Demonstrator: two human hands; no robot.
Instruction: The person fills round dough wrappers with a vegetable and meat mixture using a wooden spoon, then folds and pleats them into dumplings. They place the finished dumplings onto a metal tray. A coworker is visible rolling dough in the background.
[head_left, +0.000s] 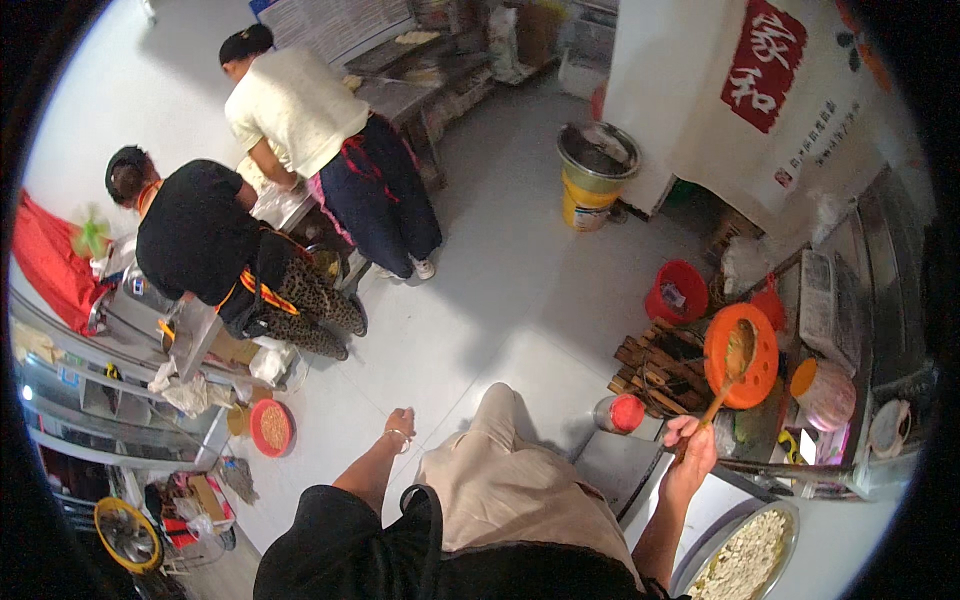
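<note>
My right hand (691, 448) grips the wooden handle of a metal ladle (741, 345), out to my right. Its bowl looks stained or wet and overlaps, from my view, a round orange plastic top (765, 382) with holes; I cannot tell whether they touch. Beyond that arm, a large metal basin (793, 517) holds many pale chopped pieces (739, 559). My left hand (401, 422), with a bangle at the wrist, hangs over the tiled floor, fingers loosely curled. Its palm is hidden, and no held thing shows.
Two people (199, 232) (300, 112) bend over worktables at the left. Stacked wood (652, 364), a red-topped can (622, 414) and a red bucket (675, 291) stand to my right. Farther off is a yellow bucket (583, 201). A red basin (255, 431) of grains sits left.
</note>
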